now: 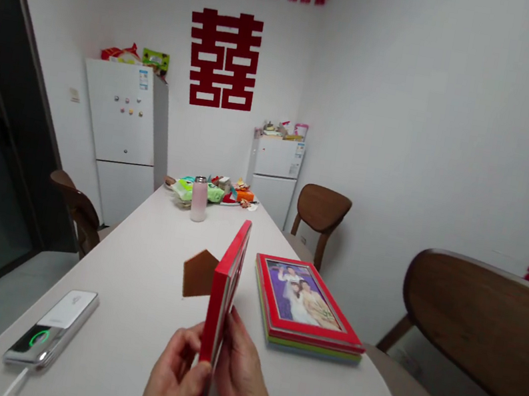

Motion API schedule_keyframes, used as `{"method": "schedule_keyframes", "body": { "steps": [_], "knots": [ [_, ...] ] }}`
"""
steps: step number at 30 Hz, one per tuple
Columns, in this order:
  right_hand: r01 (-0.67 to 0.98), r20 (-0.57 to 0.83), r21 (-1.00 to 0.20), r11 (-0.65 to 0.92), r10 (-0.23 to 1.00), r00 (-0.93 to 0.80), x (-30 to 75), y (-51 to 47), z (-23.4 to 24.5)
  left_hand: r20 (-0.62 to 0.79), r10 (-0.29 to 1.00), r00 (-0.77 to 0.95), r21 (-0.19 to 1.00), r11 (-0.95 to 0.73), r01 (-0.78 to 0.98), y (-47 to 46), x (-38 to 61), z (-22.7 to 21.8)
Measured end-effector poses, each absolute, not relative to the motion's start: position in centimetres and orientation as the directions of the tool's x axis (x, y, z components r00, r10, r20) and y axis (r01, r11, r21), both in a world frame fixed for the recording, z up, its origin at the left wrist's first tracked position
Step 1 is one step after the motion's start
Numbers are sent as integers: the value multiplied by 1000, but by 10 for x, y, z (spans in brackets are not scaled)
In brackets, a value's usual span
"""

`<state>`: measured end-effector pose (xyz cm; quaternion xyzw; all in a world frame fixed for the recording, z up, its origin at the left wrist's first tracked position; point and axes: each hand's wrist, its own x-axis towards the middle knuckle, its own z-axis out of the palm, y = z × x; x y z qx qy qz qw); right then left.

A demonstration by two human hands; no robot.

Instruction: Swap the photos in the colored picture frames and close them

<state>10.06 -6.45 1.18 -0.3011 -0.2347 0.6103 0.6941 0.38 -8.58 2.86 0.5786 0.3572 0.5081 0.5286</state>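
I hold a red picture frame (225, 286) edge-on and upright above the white table (138, 285). Its brown back stand (199, 273) sticks out to the left. My left hand (173, 382) grips the frame's lower left side with thumb and fingers closed on it. Pressed against the lower right side is my right hand (242, 377), fingers closed on the frame too. A stack of frames (307, 308) lies flat just right of my hands, the top one red with a photo of two people.
A white power bank (53, 327) with a lit display and cable lies near the table's left front edge. A pink bottle (199, 198) and snack packets stand at the far end. Wooden chairs (480, 329) flank the table; two fridges stand against the back wall.
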Motion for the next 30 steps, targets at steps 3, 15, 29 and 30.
{"method": "schedule_keyframes", "body": {
  "steps": [3,15,29,30],
  "knots": [
    [-655,-55,-748,107,973,222,141,-66,34,296,927,231,918,-209,-337,-86,17,63],
    [92,-26,-993,-78,883,468,327,-33,54,160,911,379,961,-57,-269,-35,114,43],
    [222,-198,-919,-326,869,454,364,-49,14,125,867,483,992,-118,-45,-27,131,-1],
    [214,-215,-918,-335,870,443,360,-54,13,119,864,489,992,-117,-36,-27,131,-4]
  ]
}}
